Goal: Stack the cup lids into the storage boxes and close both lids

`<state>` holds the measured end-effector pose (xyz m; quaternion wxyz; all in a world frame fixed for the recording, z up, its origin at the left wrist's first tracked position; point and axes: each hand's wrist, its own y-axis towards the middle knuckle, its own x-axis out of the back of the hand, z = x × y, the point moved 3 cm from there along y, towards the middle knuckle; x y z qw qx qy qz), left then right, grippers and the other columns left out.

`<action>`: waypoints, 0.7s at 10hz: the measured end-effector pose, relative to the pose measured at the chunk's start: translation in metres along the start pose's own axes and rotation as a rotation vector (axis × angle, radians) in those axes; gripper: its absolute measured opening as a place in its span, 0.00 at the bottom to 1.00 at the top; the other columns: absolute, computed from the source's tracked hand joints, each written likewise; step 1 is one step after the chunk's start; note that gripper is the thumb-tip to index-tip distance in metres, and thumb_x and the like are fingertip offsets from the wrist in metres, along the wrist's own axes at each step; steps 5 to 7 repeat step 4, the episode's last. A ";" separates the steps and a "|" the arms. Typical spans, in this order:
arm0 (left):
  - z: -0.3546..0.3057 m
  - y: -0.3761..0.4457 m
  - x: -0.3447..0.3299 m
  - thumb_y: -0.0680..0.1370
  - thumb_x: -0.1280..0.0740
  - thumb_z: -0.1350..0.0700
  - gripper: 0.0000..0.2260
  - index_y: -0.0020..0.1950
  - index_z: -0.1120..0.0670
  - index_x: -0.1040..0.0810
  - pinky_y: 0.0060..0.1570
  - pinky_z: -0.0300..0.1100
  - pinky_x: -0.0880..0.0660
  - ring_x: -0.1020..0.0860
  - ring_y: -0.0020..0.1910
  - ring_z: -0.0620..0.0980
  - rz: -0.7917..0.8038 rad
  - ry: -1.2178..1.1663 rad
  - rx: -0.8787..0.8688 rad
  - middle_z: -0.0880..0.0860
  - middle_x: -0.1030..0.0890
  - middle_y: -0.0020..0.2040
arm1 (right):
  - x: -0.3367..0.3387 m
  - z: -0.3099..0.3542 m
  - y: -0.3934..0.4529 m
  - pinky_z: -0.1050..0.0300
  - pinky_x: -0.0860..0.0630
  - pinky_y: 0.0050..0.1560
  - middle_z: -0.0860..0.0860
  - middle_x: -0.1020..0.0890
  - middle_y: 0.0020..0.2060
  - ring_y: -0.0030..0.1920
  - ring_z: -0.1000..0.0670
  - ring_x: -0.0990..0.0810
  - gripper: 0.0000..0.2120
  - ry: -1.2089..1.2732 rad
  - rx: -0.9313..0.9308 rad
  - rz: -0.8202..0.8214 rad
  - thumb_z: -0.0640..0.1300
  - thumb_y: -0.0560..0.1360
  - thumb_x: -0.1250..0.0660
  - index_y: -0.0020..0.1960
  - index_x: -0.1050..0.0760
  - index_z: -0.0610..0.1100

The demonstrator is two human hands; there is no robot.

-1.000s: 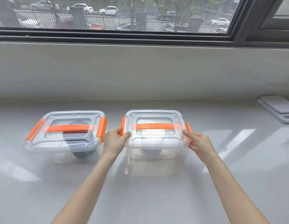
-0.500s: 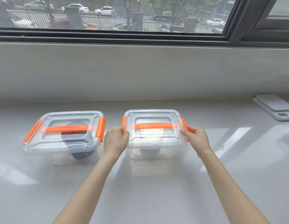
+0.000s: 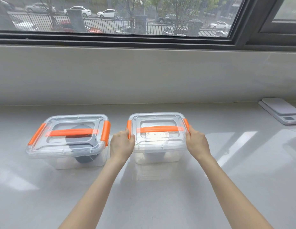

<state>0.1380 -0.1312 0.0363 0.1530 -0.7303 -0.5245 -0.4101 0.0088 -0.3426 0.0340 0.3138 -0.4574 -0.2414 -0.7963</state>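
Two clear storage boxes with orange handles and side clips stand side by side on the pale counter. The left box (image 3: 67, 139) has its lid on and dark cup lids (image 3: 82, 156) show through its wall. The right box (image 3: 158, 138) also has its lid on, with white cup lids (image 3: 154, 154) inside. My left hand (image 3: 121, 143) presses on the right box's left orange clip (image 3: 128, 128). My right hand (image 3: 197, 142) presses on its right orange clip (image 3: 186, 123).
A white kitchen scale (image 3: 282, 110) lies at the far right of the counter. A low grey wall and a window run along the back. The counter (image 3: 144, 195) stretches toward me between and around my forearms.
Both hands have slid slightly up along the right box's side clips and pressed in closer to the lid. The view has shifted a little to the right.
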 end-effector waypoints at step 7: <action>-0.011 0.005 0.021 0.75 0.39 0.46 0.29 0.71 0.57 0.43 0.64 0.46 0.36 0.35 0.69 0.54 0.150 0.020 -0.076 0.56 0.34 0.70 | 0.033 0.007 -0.008 0.55 0.37 0.64 0.44 0.30 0.68 0.67 0.46 0.32 0.25 0.716 -0.219 -0.187 0.49 0.79 0.44 0.73 0.44 0.44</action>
